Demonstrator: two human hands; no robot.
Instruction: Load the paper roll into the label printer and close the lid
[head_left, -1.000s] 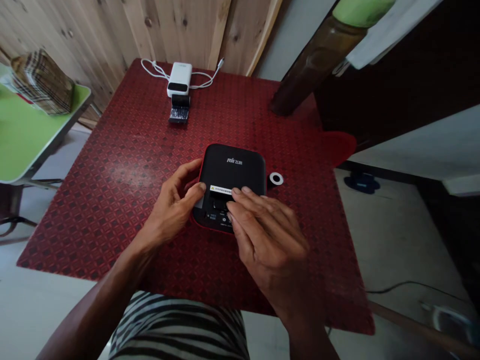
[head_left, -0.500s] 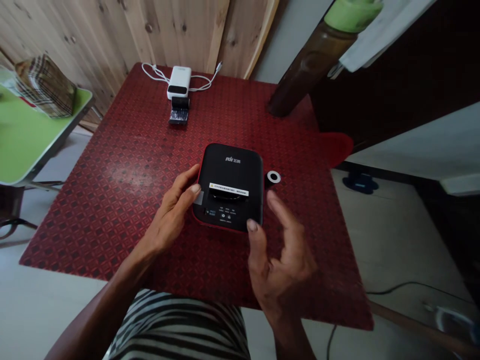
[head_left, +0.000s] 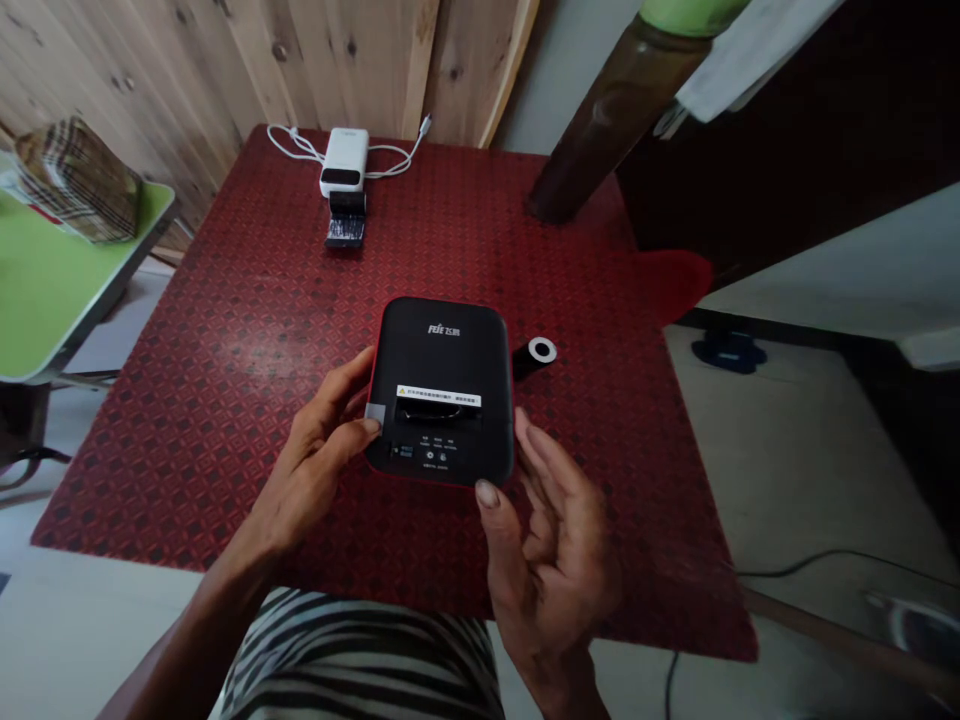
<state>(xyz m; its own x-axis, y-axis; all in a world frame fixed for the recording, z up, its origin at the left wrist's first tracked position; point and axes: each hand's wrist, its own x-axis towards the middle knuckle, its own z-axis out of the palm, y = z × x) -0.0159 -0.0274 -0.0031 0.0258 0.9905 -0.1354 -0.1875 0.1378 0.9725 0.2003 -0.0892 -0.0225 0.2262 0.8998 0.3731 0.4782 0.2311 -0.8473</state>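
Note:
A black receipt printer with rounded corners, a red lower edge and a white warning strip lies flat on the table before me. My left hand grips its left side, thumb on the top edge beside a grey sticker and fingers against the side. Around the near right corner curls my right hand; its thumb touches the front edge and its fingertips meet the right side. Partly hidden behind the printer's right edge is a dark paper roll with a white ring end.
The red patterned table also bears a white power bank with cables, a small black unrolled piece and a tall brown bottle. To the left stands a green table with a plaid bag. A red seat is at the right.
The printer has shifted slightly towards me, my left hand along with it. My right fingers, spread away from the printer before, have closed in against its right side. The view has moved a little.

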